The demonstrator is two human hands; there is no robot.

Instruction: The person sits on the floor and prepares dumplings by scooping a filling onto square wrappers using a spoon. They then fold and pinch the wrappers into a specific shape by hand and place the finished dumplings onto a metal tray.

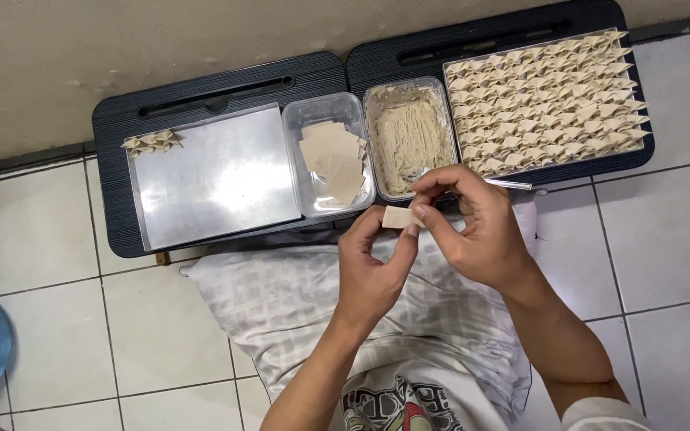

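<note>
Over the lap, the left hand (373,267) pinches the near edge of a small pale dough wrapper (400,216) between thumb and fingertips. The right hand (473,227) grips the same wrapper from its right side, fingers curled closed over it and around a thin metal utensil (509,183) whose end juts out rightward. Just beyond the hands, on the dark low worktop (117,215), a clear tub of square wrappers (331,156) sits beyond the left hand, and a clear tub of pale filling (407,136) sits directly beyond the right hand. Farther left lies a metal tray (217,179) with a few folded dumplings (152,143) in its far corner. Beyond the right hand, a tray packed with rows of folded dumplings (545,100) fills the worktop.
</note>
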